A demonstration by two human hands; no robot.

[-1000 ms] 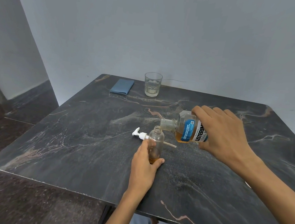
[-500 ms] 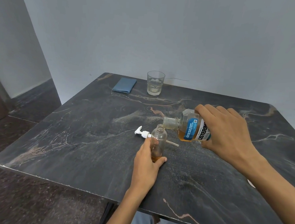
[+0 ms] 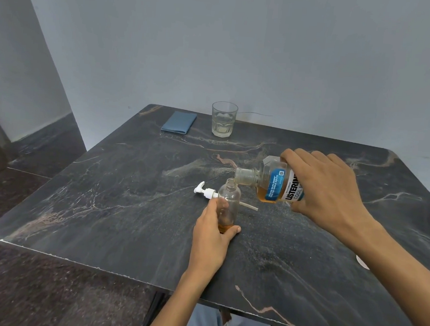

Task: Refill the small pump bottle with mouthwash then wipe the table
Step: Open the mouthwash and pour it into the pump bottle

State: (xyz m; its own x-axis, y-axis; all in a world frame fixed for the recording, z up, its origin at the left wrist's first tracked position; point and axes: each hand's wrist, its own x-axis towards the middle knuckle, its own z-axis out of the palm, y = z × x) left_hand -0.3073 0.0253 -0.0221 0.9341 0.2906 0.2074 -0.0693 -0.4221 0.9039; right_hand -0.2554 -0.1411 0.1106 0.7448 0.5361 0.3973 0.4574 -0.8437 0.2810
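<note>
The small clear bottle (image 3: 229,202) stands upright and uncapped on the dark marble table (image 3: 128,207), with a little amber liquid at its bottom. My left hand (image 3: 212,236) grips its lower part. My right hand (image 3: 327,192) holds the mouthwash bottle (image 3: 274,184) tipped on its side, its open neck just above the small bottle's mouth. Amber mouthwash sits in the lower part of the tipped bottle. The white pump head (image 3: 205,191) with its tube lies on the table right behind the small bottle.
A folded blue cloth (image 3: 179,122) lies at the far left of the table. Beside it stands a drinking glass (image 3: 223,119) with a little pale liquid. A white round object (image 3: 361,262) shows partly under my right forearm. The wall is close behind the table.
The mouthwash bottle's neck has dropped a little closer to the small bottle's mouth. Both hands keep their grips, and the head camera has shifted slightly.
</note>
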